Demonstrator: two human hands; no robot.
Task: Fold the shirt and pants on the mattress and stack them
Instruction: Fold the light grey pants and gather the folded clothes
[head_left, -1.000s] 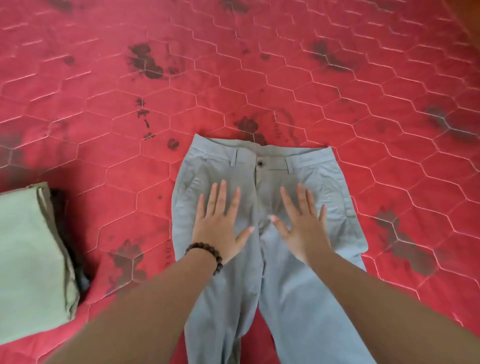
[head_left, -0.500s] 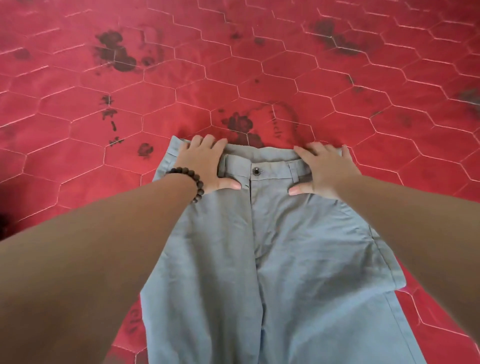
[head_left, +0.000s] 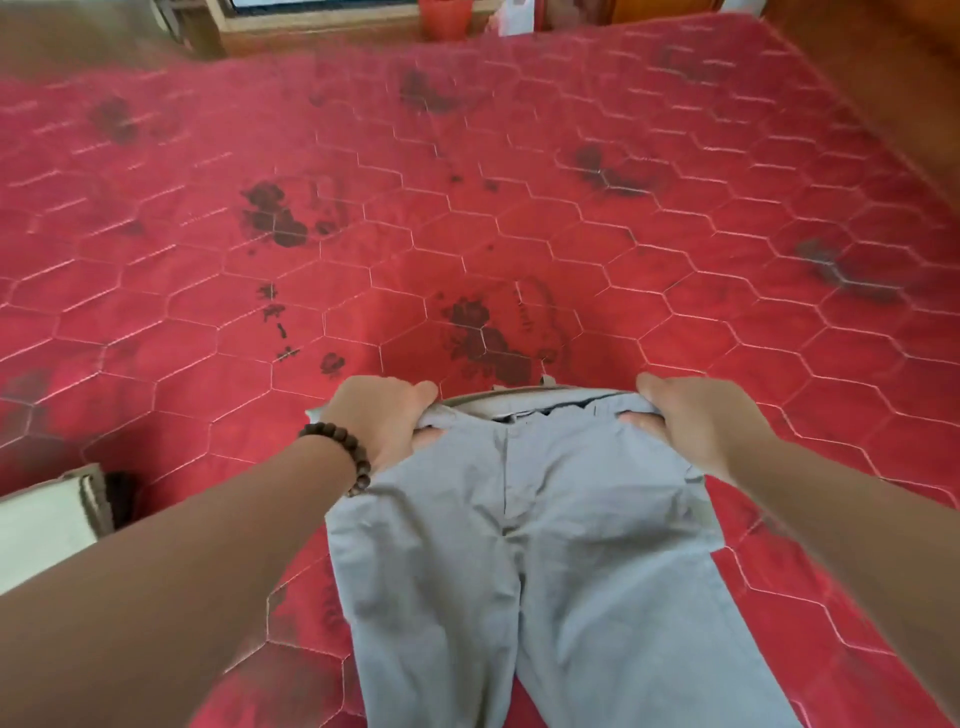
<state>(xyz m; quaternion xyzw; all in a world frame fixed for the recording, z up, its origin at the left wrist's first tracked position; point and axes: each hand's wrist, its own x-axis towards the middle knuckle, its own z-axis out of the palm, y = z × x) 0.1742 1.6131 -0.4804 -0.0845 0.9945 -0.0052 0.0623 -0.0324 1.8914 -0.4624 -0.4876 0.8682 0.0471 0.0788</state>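
Light grey-blue pants (head_left: 524, 561) lie on the red mattress (head_left: 467, 218), waistband away from me, legs running off the bottom edge. My left hand (head_left: 382, 421), a bead bracelet on its wrist, grips the left end of the waistband. My right hand (head_left: 691, 421) grips the right end. The waistband is lifted and gapes open between the two hands. A folded pale green shirt (head_left: 47, 525) lies at the left edge, partly cut off by the frame.
The mattress has a hexagon quilt pattern and several dark stains. Its far edge meets a wooden frame (head_left: 322, 21) and a red container (head_left: 441, 15) at the top. Wooden floor or furniture (head_left: 883, 62) lies past the right edge.
My hands went from pressing flat on the pants' front up to the waistband, and now grip its two ends and lift it. The view has tilted up, showing the mattress's far edge.
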